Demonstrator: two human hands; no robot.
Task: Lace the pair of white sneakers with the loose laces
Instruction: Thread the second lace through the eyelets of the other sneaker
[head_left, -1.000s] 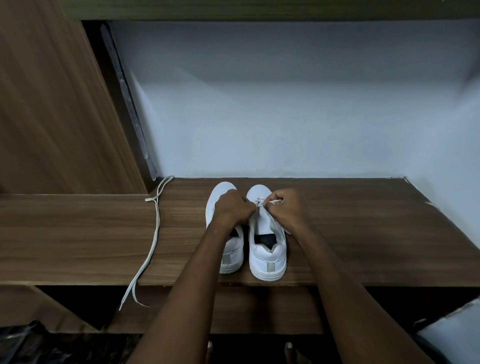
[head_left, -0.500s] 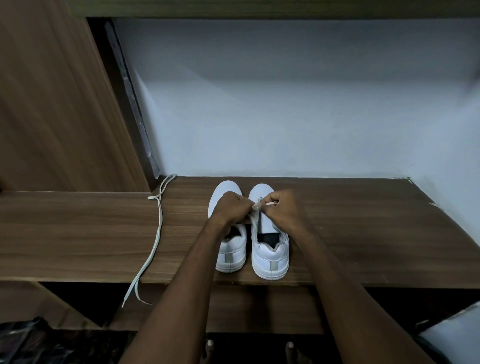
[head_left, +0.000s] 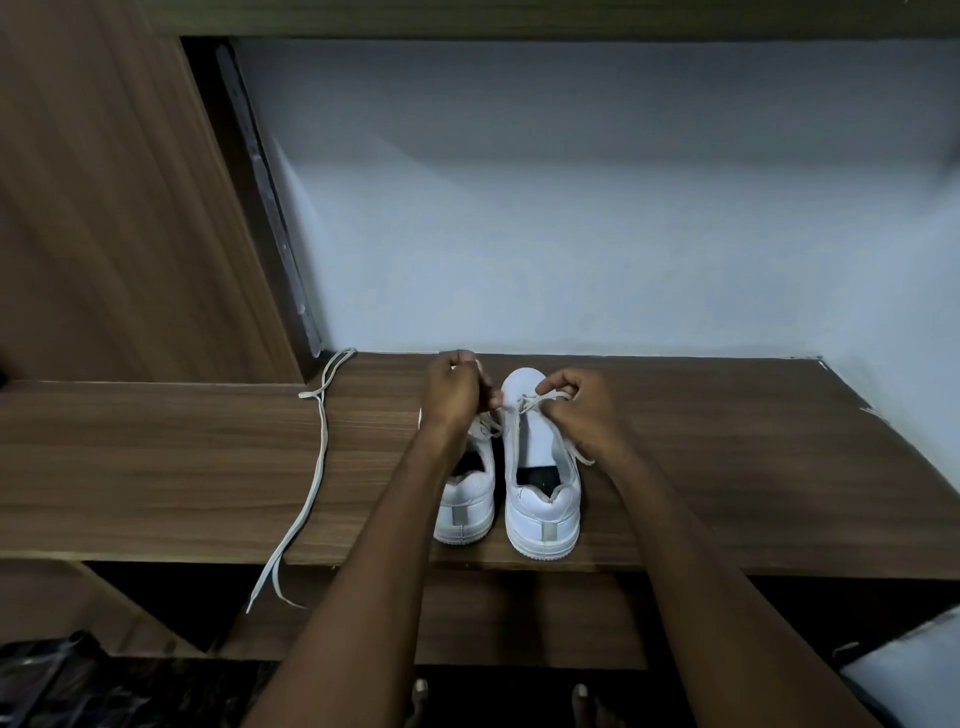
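The lace (head_left: 524, 404) being threaded sits at the centre of the frame, strung across the front eyelets of the right-hand sneaker (head_left: 540, 483). That shoe stands heel toward the viewer, with its long axis running from the lower edge of the shelf up toward the wall. The lace crosses that axis, one end leading left and one right. The left hand (head_left: 454, 395) has its fingers curled round the left end, just left of the toe and over the left-hand sneaker (head_left: 467, 499), which it partly hides. The right hand (head_left: 582, 410) pinches the right end just right of the eyelets, and a loose tail trails down past the shoe's outer side. Both hands are equally close to the eyelets, so the next threading probably goes to whichever end is due to cross over. The second lace (head_left: 317, 467) lies untouched, well apart at centre left, running down the wooden shelf (head_left: 753, 467) and hanging over its front edge.
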